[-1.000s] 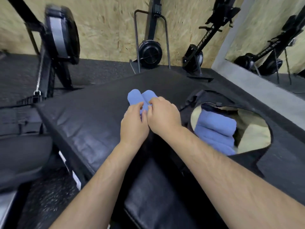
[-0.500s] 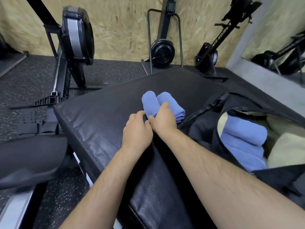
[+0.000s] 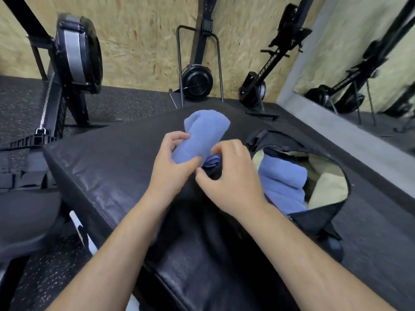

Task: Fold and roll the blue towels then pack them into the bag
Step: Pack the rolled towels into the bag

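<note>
— Where's the towel?
— Over the black table; my left hand is curled round the rolled blue towel; my right hand pinches its near end.
— And the bag?
— Just right, open; more rolled towels inside.

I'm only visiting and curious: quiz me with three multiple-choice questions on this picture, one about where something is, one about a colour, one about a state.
1. The bag lies on which side of the held towel? A left, B right, C underneath.
2. The held towel is: A blue, B red, C white.
3. The bag is: A zipped shut, B folded flat, C open.
Key: 1 B, the bag sits right of the towel that the left hand grips. 2 A, its cloth is plainly blue. 3 C, packed towels show through its mouth.
</note>
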